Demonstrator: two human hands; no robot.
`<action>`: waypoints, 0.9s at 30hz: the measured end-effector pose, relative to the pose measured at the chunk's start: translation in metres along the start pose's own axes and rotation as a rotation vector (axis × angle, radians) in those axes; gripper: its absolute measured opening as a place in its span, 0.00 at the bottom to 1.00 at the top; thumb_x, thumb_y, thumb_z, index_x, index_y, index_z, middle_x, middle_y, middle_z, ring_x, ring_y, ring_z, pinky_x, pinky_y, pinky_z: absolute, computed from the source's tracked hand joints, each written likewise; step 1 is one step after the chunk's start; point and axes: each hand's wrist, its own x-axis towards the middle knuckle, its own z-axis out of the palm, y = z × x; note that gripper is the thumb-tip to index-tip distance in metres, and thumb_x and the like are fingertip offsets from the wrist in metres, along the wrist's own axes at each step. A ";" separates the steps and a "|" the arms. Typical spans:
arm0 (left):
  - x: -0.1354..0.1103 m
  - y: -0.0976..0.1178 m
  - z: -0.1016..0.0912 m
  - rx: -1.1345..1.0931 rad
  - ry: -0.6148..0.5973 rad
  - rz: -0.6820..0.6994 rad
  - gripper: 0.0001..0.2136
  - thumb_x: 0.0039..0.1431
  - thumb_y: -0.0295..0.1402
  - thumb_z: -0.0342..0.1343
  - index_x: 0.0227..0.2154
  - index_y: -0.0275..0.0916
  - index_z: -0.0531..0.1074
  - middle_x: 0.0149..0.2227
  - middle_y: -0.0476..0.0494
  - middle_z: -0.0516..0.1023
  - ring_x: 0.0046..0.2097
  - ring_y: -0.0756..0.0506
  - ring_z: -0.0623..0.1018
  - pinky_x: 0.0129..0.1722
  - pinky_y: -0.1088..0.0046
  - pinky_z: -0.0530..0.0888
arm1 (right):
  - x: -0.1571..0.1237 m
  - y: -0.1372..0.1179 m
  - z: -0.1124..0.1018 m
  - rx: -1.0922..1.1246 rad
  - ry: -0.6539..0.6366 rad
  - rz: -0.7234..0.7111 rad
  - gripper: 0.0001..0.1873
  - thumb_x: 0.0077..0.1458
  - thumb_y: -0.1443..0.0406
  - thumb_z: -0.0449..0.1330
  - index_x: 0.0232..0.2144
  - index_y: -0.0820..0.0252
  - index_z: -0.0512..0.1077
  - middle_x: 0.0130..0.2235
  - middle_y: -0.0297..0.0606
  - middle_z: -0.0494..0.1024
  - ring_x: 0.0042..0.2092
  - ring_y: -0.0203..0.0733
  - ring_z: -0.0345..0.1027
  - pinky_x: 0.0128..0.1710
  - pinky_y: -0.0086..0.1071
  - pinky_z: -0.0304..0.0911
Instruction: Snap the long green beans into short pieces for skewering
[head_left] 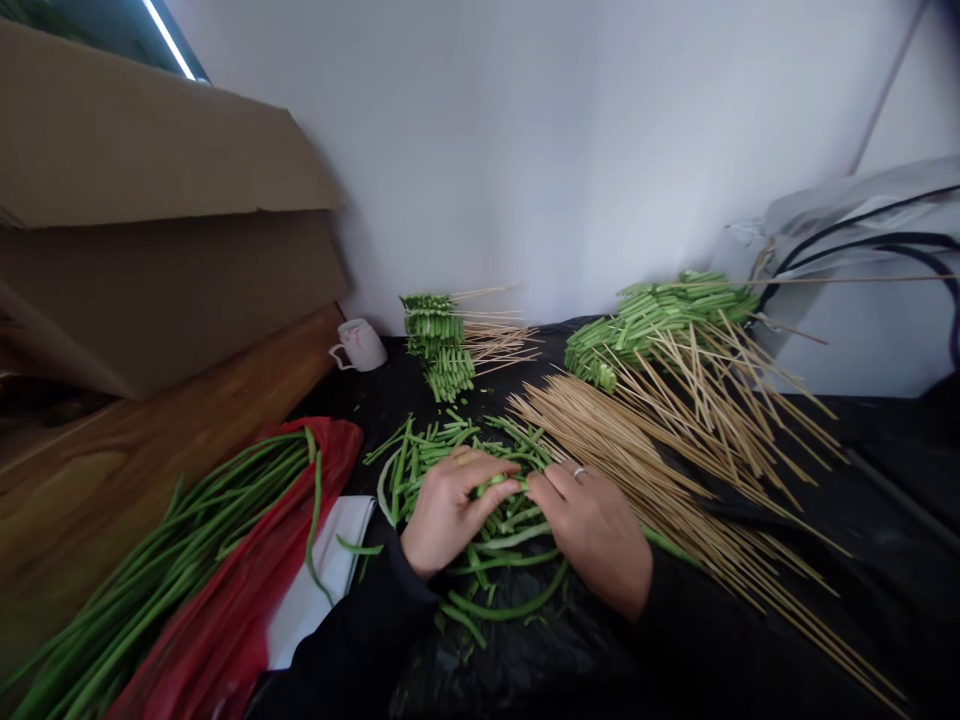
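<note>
My left hand point(448, 507) and my right hand point(591, 528) meet over a heap of cut green bean pieces point(439, 450) on black plastic sheeting. The left fingers are curled round a short green bean piece point(495, 486). My right hand, a ring on one finger, has its fingers pressed together at the same piece. Whether a skewer is in it is hidden. A spread of loose bamboo skewers point(637, 470) lies just to the right of my right hand.
Long uncut green beans point(180, 550) lie on a red plastic bag point(225, 610) at the left. Two stacks of skewered beans point(439, 335) point(652, 315) sit near the white wall. A white cup point(361, 344), cardboard boxes point(150, 220) and a wooden board point(150, 440) are at the left.
</note>
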 end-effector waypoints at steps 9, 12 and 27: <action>-0.002 0.000 0.001 0.280 -0.233 0.105 0.13 0.62 0.41 0.52 0.37 0.37 0.75 0.30 0.43 0.76 0.34 0.45 0.74 0.35 0.71 0.68 | 0.002 0.000 0.004 -0.008 0.004 -0.109 0.05 0.56 0.74 0.57 0.31 0.63 0.70 0.30 0.38 0.69 0.32 0.44 0.60 0.32 0.37 0.52; -0.002 0.001 0.000 0.261 -0.301 0.115 0.14 0.63 0.41 0.51 0.33 0.36 0.74 0.29 0.44 0.75 0.34 0.45 0.73 0.34 0.72 0.67 | 0.002 0.002 0.005 0.014 -0.009 -0.161 0.06 0.57 0.74 0.56 0.30 0.62 0.69 0.30 0.38 0.68 0.32 0.44 0.60 0.32 0.37 0.52; 0.002 0.011 -0.013 -0.788 -0.426 -0.383 0.18 0.58 0.45 0.57 0.24 0.33 0.72 0.23 0.48 0.70 0.25 0.52 0.67 0.27 0.77 0.65 | 0.006 -0.002 -0.016 0.915 -0.005 -0.001 0.13 0.64 0.68 0.51 0.28 0.59 0.70 0.30 0.34 0.72 0.34 0.35 0.64 0.34 0.28 0.57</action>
